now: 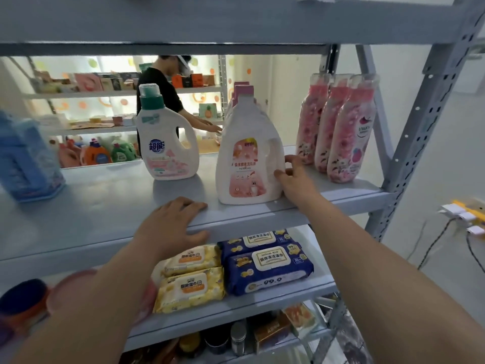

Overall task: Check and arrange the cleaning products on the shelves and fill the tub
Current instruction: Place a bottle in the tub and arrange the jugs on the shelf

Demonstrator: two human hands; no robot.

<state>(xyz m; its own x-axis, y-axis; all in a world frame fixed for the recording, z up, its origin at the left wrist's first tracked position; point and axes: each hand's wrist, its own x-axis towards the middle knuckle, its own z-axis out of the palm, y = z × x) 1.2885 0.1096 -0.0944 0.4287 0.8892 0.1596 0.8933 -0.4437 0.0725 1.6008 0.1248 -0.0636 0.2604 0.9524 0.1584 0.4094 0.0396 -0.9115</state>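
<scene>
The person's left hand [170,227] and right hand [296,179] are bare, with slim fingers and low ridges of knuckle showing across their backs. The left forearm [105,298] and right forearm [380,258] are bare skin too, smooth and slender at the wrists, uncovered all the way to the picture's lower edge. The wide lens makes both forearms look much broader as they near the camera, and the left one turns soft and blurred along its lower stretch.

White pink-labelled detergent jugs [249,158] stand upright in a row beside 3 pink bottles [334,127].
</scene>
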